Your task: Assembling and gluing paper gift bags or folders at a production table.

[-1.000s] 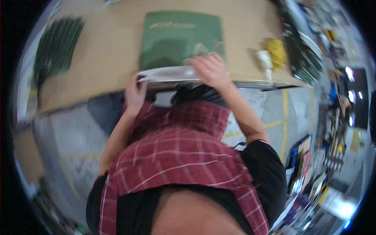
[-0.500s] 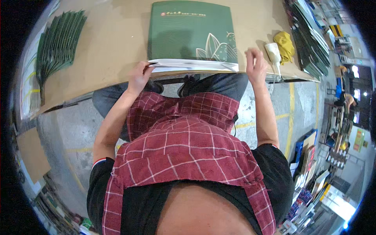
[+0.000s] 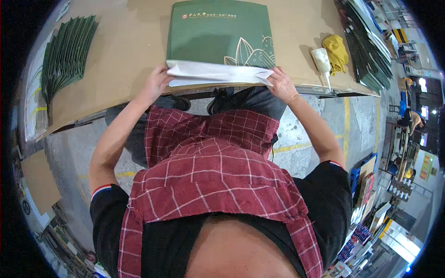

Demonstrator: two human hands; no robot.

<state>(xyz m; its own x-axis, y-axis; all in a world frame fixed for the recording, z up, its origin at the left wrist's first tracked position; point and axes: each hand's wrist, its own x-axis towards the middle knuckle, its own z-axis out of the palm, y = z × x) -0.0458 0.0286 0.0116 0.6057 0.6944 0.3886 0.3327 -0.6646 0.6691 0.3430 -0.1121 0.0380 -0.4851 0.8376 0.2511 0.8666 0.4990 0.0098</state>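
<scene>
The brown surface (image 3: 125, 51) spreads across the top of the view, with the person's red checked apron (image 3: 222, 180) below its near edge. A flat green paper piece (image 3: 204, 39) lies near the middle of the surface, bearing a pale line of lettering and a pale leaf drawing at its lower right. To its right, well apart, is a stack of dark green and white sheets (image 3: 366, 51); to its left, a fanned bundle of green folded pieces (image 3: 69, 51). Along the green piece's near end, by the surface's edge, runs a white flap (image 3: 218, 72), which shows as a broader, slightly blurred band than half a second ago, when it was a thinner strip. The right hand (image 3: 283, 85) has changed most: it was raised just beside the flap's right end, apart from it, and has now come in to meet that end. The left hand (image 3: 156, 85) remains at the opposite end. The left fingers are closed on the flap's left end, and the right fingers are bent in around its right corner, pinching it with little gap showing. The yellow cloth (image 3: 336, 52) and, touching or just beside it, the white bottle (image 3: 321, 61) with its narrow nozzle toward the person, rest where they were.
</scene>
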